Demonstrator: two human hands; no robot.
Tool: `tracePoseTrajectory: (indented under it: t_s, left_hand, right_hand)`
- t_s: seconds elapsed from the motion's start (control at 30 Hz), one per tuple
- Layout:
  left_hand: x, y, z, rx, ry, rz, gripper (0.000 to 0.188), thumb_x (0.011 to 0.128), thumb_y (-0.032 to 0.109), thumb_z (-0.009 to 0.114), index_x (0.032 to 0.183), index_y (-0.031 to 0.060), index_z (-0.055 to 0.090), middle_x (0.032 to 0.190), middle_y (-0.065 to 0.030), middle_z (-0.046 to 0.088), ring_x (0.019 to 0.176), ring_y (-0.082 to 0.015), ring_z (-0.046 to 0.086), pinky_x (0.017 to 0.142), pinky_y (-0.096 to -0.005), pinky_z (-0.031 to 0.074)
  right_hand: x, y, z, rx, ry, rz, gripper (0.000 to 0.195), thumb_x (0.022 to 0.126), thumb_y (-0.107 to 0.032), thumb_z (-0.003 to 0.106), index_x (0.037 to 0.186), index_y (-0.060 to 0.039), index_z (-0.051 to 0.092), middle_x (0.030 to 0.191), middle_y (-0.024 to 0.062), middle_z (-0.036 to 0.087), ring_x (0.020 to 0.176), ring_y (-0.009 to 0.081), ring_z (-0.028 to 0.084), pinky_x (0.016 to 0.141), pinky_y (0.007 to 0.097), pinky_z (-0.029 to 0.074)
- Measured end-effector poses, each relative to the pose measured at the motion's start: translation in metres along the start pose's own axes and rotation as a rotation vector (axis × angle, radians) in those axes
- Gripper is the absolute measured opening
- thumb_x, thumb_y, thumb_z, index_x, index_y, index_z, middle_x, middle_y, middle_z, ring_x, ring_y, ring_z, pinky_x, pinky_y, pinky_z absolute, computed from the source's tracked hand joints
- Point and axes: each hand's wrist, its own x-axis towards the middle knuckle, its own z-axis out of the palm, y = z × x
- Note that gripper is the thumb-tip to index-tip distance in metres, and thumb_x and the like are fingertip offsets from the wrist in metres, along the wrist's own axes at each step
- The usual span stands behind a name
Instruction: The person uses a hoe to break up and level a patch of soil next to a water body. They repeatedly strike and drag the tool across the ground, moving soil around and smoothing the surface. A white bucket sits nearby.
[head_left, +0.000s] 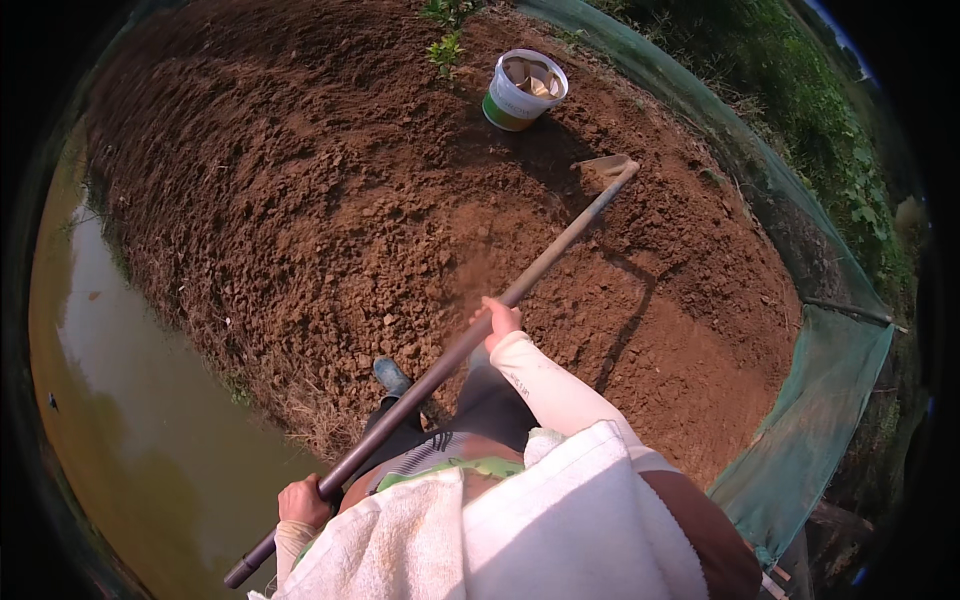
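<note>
A long-handled hoe (551, 253) runs diagonally across the view, from lower left to upper right. My left hand (304, 501) is closed around the handle near its butt end. Farther up the shaft, at about the middle, my right hand (501, 322) grips it too. The hoe's metal blade (604, 166) rests at the reddish-brown soil (360, 247), its lower edge dark and hard to make out. Loose clods cover the ground around it. Both forearms wear pale sleeves.
Just beyond the blade stands a white and green plastic bucket (519, 97) holding brown pieces. A small leafy plant (446, 51) grows beside it. Green netting (817, 405) borders the right side, and murky water (165, 427) lies left. A boot (391, 376) stands on the soil.
</note>
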Motion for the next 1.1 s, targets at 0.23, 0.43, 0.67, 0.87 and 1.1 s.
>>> tracePoseTrajectory:
  t_s: [0.23,0.43,0.67,0.87,1.1]
  left_hand:
    - [0.078,0.122,0.006,-0.111,-0.059,0.3,0.02,0.066,0.012,0.055,0.083,0.0022,0.049,0.073,-0.0224,0.059,0.071,-0.037,0.059,0.064,-0.0449,0.046]
    - [0.046,0.083,-0.011,-0.102,-0.205,0.149,0.02,0.068,0.014,0.056,0.084,0.0024,0.053,0.076,-0.0216,0.06,0.076,-0.0365,0.059,0.068,-0.0447,0.046]
    - [-0.073,0.007,-0.071,0.08,-0.134,-0.069,0.022,0.058,0.016,0.062,0.077,0.0061,0.057,0.063,-0.0169,0.058,0.065,-0.0346,0.059,0.061,-0.0426,0.046]
    - [-0.132,-0.057,-0.077,0.327,0.105,-0.257,0.013,0.051,0.011,0.06,0.064,0.0094,0.059,0.055,-0.0118,0.055,0.058,-0.0318,0.056,0.059,-0.0396,0.044]
    - [-0.071,-0.014,-0.031,0.171,0.086,-0.106,0.014,0.055,0.01,0.058,0.069,0.0094,0.059,0.057,-0.0129,0.057,0.06,-0.0317,0.057,0.058,-0.0406,0.044]
  right_hand:
    - [0.034,0.018,-0.006,-0.218,-0.039,0.101,0.024,0.085,-0.019,0.054,0.091,-0.0014,0.039,0.064,0.0098,0.048,0.052,0.023,0.052,0.044,0.0405,0.047]
    - [0.015,0.033,-0.005,-0.484,-0.277,0.444,0.035,0.085,-0.027,0.056,0.103,-0.0027,0.039,0.089,0.0141,0.051,0.078,0.0308,0.056,0.067,0.0508,0.05]
    - [-0.007,0.082,0.01,-0.041,-0.154,0.428,0.022,0.081,-0.017,0.06,0.089,-0.0063,0.043,0.068,0.0082,0.05,0.063,0.0258,0.054,0.061,0.0425,0.048]
    - [0.012,0.147,-0.006,-0.151,0.02,0.454,0.013,0.078,-0.006,0.054,0.084,-0.0069,0.043,0.065,0.0095,0.048,0.057,0.025,0.051,0.058,0.0429,0.047]
    - [0.017,0.063,-0.008,-0.127,0.062,0.226,0.012,0.076,-0.008,0.055,0.081,-0.0033,0.044,0.067,0.0095,0.048,0.058,0.024,0.05,0.056,0.0405,0.046]
